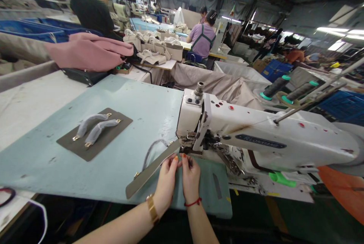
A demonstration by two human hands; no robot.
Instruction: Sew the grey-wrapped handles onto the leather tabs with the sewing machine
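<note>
My left hand (167, 177) is closed at the near edge of a grey-brown bag panel (152, 172), which stands tilted on its side. A wrapped handle (152, 149) with gold-coloured fittings shows behind that panel. My right hand (190, 173) is right beside the left, thumb and fingers pinched together; what lies between them is too small to make out. Both hands are just in front of the needle area of a white sewing machine (241, 122). Another grey-brown panel (109, 134) lies flat to the left, bearing two plastic-wrapped handles (93, 122) with gold-coloured fittings.
The pale blue-green tabletop (136, 103) surrounds the machine head. A dark strip (217, 186) lies right of my hands. Pink fabric (88, 50) sits on a black bag at the back left. Dark thread cones (275, 86) stand behind the machine. Several people work beyond.
</note>
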